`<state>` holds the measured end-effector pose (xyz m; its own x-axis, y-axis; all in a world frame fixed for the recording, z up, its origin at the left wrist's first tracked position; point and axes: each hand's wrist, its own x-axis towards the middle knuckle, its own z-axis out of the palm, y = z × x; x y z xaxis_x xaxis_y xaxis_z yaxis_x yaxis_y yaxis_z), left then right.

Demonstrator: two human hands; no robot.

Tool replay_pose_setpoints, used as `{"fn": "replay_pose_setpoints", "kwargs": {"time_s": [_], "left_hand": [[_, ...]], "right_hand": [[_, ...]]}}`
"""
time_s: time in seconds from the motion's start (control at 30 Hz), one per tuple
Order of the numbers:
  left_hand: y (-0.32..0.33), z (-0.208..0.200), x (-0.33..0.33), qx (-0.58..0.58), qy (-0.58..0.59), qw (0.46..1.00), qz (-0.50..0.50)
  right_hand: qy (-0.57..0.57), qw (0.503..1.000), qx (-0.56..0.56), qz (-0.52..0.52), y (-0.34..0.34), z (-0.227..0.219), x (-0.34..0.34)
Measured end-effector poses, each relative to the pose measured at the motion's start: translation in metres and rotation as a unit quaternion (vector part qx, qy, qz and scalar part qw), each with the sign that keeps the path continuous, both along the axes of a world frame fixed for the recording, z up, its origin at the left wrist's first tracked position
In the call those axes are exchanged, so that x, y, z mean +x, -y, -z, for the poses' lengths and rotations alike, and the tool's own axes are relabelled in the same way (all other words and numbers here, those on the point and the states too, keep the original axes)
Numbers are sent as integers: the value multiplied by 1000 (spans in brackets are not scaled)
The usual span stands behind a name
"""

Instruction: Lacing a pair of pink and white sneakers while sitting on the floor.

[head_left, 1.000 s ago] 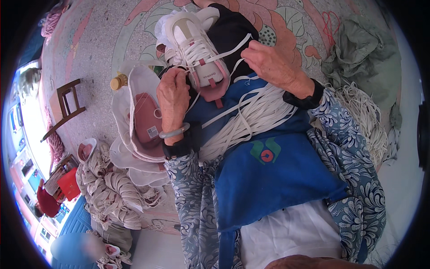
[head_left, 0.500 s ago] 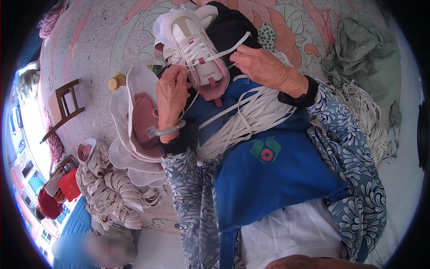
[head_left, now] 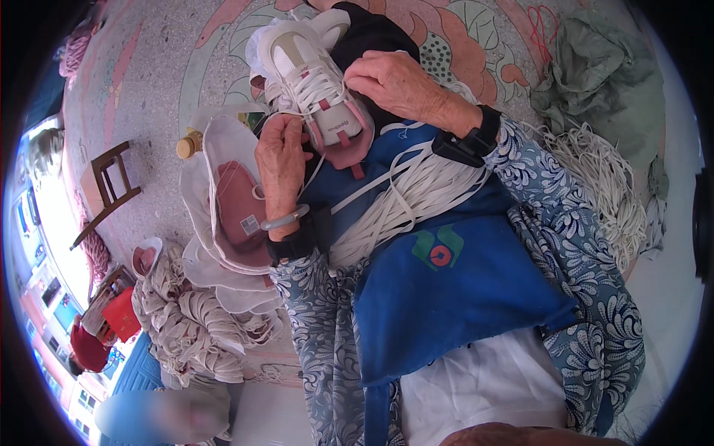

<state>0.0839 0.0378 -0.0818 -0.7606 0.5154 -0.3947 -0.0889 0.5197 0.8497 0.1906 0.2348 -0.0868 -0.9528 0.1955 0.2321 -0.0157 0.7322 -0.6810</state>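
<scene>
A white and pink sneaker (head_left: 306, 78) lies over my lap, toe pointing away, its white shoelace (head_left: 318, 91) threaded in rows across the tongue. Beside the shoe's left collar, my left hand (head_left: 281, 157) is closed, pinching a lace end between thumb and fingers. My right hand (head_left: 390, 83) is at the right eyelet edge, fingertips pinched on the lace; its grip is partly hidden behind the knuckles. A bundle of loose white laces (head_left: 416, 197) rests on my blue apron (head_left: 461, 290), below the shoe.
White shoe uppers with pink lining (head_left: 242, 201) are stacked at my left, near a bottle with a yellow cap (head_left: 188, 145). Tied bundles of shoe parts (head_left: 197, 320) lie lower left. A wooden frame (head_left: 111, 182) stands further left. More laces (head_left: 595, 182) and green cloth (head_left: 602, 74) are at right.
My right hand has moved left and up, from holding the lace out at the side to the shoe's eyelet edge. My left hand has shifted slightly down and left.
</scene>
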Motion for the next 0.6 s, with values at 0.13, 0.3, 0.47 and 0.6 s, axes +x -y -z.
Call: {"fn": "replay_pose_setpoints", "kwargs": {"time_s": [0.13,0.3,0.47,0.6], "left_hand": [[-3,-1,2,11,-32,999,1],[-1,0,4,86,61,990,-93],[-4,8,21,-16,-257,966,-1],[-3,6,26,-26,-300,954,4]], "right_hand": [[29,995,-83,36,-2,3,8],[16,993,-105,57,4,3,9],[-2,993,-98,62,8,6,6],[-20,994,-82,75,9,6,5]]}}
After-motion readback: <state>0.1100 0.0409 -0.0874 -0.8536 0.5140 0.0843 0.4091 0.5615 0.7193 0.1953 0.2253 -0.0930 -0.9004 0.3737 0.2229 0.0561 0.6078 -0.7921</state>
